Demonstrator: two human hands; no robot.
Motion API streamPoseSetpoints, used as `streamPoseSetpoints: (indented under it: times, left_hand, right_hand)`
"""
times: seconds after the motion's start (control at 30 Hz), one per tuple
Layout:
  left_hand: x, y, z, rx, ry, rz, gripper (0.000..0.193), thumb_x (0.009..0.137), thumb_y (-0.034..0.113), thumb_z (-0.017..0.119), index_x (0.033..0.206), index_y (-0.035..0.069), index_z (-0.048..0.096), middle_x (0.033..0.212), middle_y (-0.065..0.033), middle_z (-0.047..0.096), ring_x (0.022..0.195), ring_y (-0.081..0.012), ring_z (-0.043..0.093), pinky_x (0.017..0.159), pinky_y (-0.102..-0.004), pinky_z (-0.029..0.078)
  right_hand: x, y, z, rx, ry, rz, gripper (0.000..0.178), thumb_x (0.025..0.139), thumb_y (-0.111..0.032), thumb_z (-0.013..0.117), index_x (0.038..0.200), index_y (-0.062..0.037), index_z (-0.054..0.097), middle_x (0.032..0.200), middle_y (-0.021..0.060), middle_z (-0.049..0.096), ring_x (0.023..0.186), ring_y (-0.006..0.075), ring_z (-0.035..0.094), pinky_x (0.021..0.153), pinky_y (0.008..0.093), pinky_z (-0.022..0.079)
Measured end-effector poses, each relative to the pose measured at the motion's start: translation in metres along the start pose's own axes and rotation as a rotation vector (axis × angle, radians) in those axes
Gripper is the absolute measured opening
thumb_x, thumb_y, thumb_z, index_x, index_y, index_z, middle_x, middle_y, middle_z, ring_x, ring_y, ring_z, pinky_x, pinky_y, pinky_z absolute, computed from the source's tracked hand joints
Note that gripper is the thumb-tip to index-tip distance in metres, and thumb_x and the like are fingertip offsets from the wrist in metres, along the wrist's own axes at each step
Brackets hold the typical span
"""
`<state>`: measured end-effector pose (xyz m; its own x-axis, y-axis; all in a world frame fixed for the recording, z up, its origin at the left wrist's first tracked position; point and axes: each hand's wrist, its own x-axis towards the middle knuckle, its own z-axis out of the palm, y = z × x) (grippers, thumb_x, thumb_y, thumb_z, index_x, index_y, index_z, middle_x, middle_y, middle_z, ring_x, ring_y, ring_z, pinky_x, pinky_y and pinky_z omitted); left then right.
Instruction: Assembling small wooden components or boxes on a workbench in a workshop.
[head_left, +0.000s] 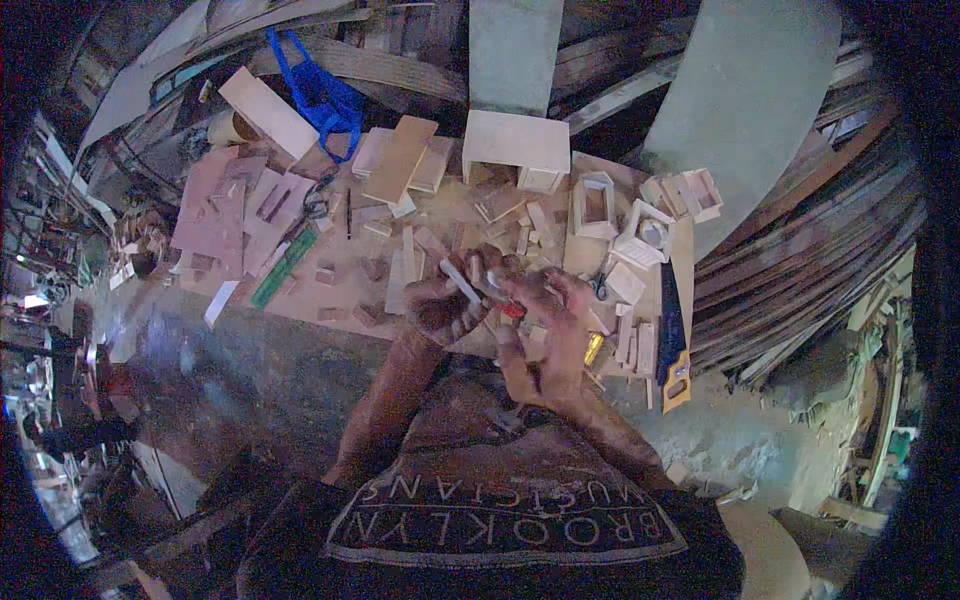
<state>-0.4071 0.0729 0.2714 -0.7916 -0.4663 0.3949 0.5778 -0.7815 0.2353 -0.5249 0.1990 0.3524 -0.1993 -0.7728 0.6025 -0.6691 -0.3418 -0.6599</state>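
Observation:
Above the near edge of the workbench [335, 318], both my hands are raised close together. My left hand [440, 312] is closed round a short, pale flat strip [460, 281], probably wood, that slants up out of the fingers. Beside it, my right hand [560, 315] is closed with its fingers curled in. Between the two hands shows a small object with a red end [513, 309], which the right fingers seem to grip; its kind is too blurred to tell. Small wooden offcuts [527, 240] lie just beyond the hands.
A handsaw [675, 340] with a yellow handle lies at the bench's right, near scissors [600, 287] and small wooden boxes [594, 206]. A white box-like wooden piece [515, 145] stands at the back. Leftward lie a green ruler [285, 268] and a blue bag [318, 95].

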Motion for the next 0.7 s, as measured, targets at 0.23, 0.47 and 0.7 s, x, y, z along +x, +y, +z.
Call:
streamPoseSetpoints:
  times: [0.23, 0.47, 0.7]
  left_hand:
    - [0.003, -0.004, 0.029, 0.096, 0.369, 0.003, 0.038, 0.082, 0.017, 0.062, 0.113, -0.004, 0.056, 0.106, -0.0128, 0.062, 0.097, -0.0191, 0.063, 0.084, -0.0302, 0.053]
    - [0.006, -0.01, 0.0, 0.402, 0.331, 0.028, 0.034, 0.088, 0.012, 0.062, 0.119, -0.001, 0.057, 0.112, -0.0074, 0.063, 0.103, -0.0172, 0.06, 0.092, -0.0312, 0.047]
    - [0.011, -0.011, 0.003, 0.522, 0.341, 0.061, 0.029, 0.089, 0.007, 0.06, 0.117, -0.001, 0.06, 0.114, -0.0068, 0.062, 0.105, -0.0152, 0.058, 0.092, -0.0308, 0.046]
  right_hand:
    - [0.008, -0.008, -0.008, -0.065, -0.039, -0.09, 0.052, 0.081, 0.001, 0.056, 0.13, 0.0012, 0.036, 0.126, 0.0211, 0.043, 0.113, 0.0334, 0.051, 0.099, 0.0465, 0.039]
    - [0.001, 0.012, 0.008, 0.22, -0.063, 0.108, 0.057, 0.086, 0.003, 0.05, 0.136, 0.0025, 0.023, 0.136, 0.0213, 0.029, 0.126, 0.036, 0.046, 0.103, 0.0437, 0.04]
    - [0.008, 0.006, 0.004, -0.129, -0.134, 0.132, 0.063, 0.08, 0.006, 0.053, 0.137, 0.0023, 0.024, 0.134, 0.0178, 0.048, 0.129, 0.0349, 0.037, 0.11, 0.0447, 0.017]
